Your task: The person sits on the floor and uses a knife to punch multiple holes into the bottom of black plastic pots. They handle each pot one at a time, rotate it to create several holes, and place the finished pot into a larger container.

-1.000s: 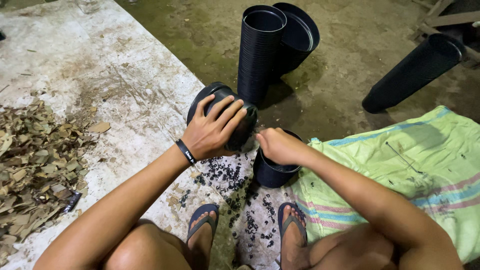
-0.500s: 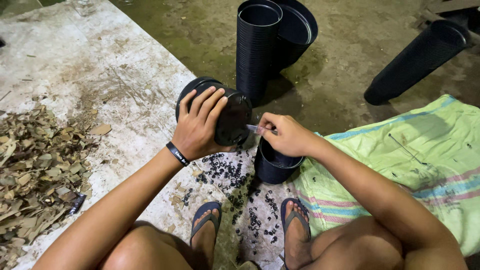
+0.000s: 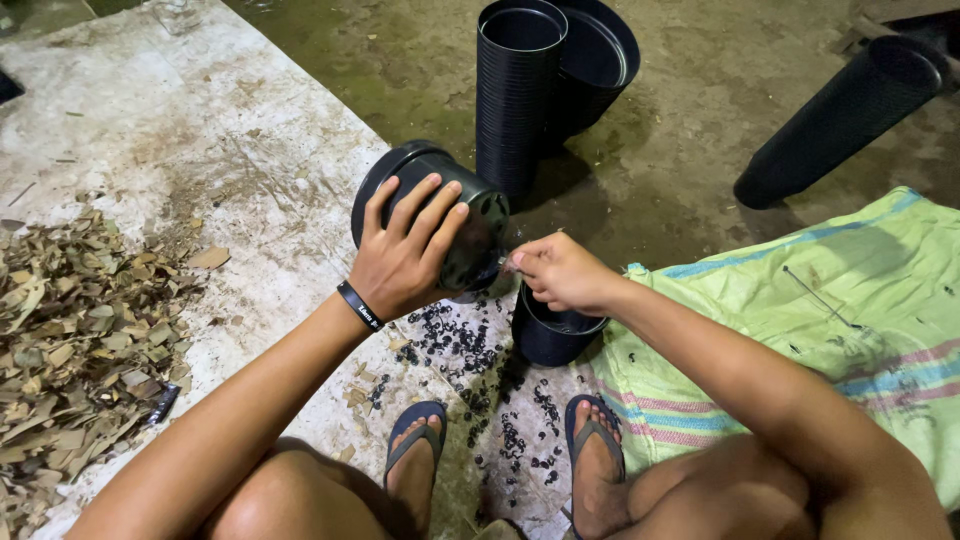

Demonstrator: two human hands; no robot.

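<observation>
Pot [image 3: 470, 225] tilted, left hand [image 3: 400, 262] gripping

The left hand [image 3: 405, 258] reached forward from the lower left, its fingers spread wide and curled in a firm grip, wrist bent slightly, with a dark band round it. The right hand [image 3: 562, 272] came in from the lower right, fingers pinched together, knuckles up, forearm stretched across. Both feet rested flat below, knees apart.
</observation>
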